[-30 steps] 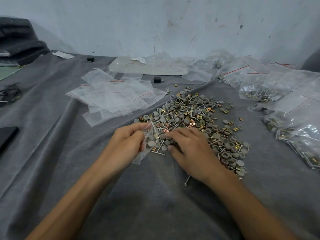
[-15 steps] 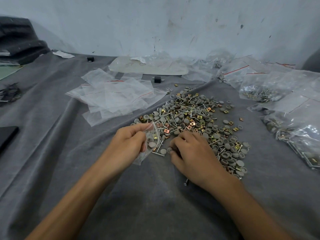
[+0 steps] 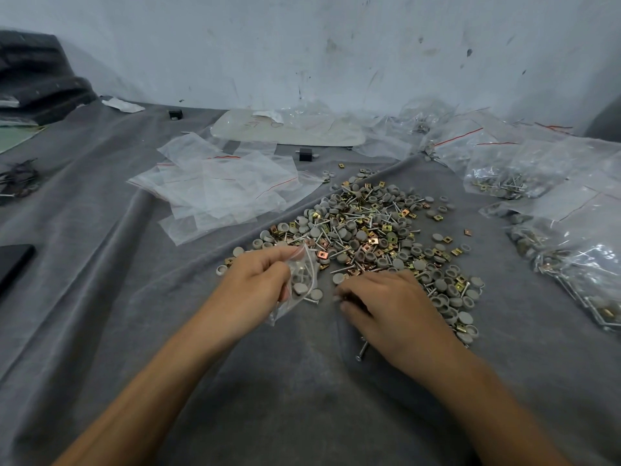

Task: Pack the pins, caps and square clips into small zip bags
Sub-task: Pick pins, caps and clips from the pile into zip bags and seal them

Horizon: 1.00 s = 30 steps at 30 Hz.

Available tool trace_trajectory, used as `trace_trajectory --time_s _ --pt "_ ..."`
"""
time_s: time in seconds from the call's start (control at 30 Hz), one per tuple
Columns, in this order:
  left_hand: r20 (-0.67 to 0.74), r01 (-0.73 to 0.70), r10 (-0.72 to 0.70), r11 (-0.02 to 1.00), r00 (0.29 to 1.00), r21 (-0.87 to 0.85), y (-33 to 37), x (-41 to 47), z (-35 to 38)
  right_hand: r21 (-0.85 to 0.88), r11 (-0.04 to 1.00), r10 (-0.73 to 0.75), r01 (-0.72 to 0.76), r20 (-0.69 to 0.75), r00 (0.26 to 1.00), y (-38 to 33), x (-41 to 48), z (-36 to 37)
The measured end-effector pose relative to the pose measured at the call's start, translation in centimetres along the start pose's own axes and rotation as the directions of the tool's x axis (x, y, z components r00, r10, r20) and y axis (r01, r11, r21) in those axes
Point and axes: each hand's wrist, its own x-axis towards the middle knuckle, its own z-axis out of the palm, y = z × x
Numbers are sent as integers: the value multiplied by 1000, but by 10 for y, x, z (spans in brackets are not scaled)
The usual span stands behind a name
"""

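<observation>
A heap of grey caps, metal pins and brass square clips (image 3: 376,237) lies on the grey cloth. My left hand (image 3: 255,290) holds a small clear zip bag (image 3: 300,280) with a few grey caps inside, its mouth facing the heap. My right hand (image 3: 386,307) rests at the heap's near edge with its fingers curled under; its fingertips seem to pinch small parts, which are hidden. A loose pin (image 3: 363,351) lies beside my right wrist.
Empty zip bags (image 3: 221,186) are spread to the left of the heap. Filled bags (image 3: 571,237) pile up at the right. A white tray (image 3: 285,129) lies by the wall, a small black block (image 3: 304,154) before it, and a dark flat object (image 3: 13,267) at the far left.
My right hand has drawn back from the heap toward me, its fingers curling closed. My left hand keeps the bag in about the same place.
</observation>
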Motion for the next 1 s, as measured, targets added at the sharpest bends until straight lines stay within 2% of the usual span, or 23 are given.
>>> trace_trajectory --time_s 0.17,0.23,0.4,0.53,0.63,0.73,0.87,0.93,1.0 --pt "79 -10 7 999 997 36 -1 -3 11 318 948 74 15 -266 961 -2 1 -1" --pt "132 -10 6 1000 991 29 0 -5 14 353 935 78 39 -312 947 -6 1 1" --pt "209 -71 51 993 977 91 -2 -6 12 310 947 7 82 -277 961 -14 0 6" --pt "213 -75 53 992 976 98 -2 -5 11 343 933 8 110 -326 945 -15 1 5" --pt "215 -69 45 992 976 107 -3 -5 10 423 898 46 122 -367 929 -15 1 4" --pt "203 -61 42 994 978 87 -1 -6 11 547 825 54 143 -328 943 -16 1 3" --pt "127 -39 37 999 991 13 -1 -4 9 691 720 169 71 -273 947 -3 3 -9" --pt "75 -30 33 999 997 -37 -1 -2 5 669 743 223 12 -264 939 11 2 -17" --pt "38 -6 8 997 999 -76 -1 0 1 582 811 229 -57 -226 947 24 -2 -24"
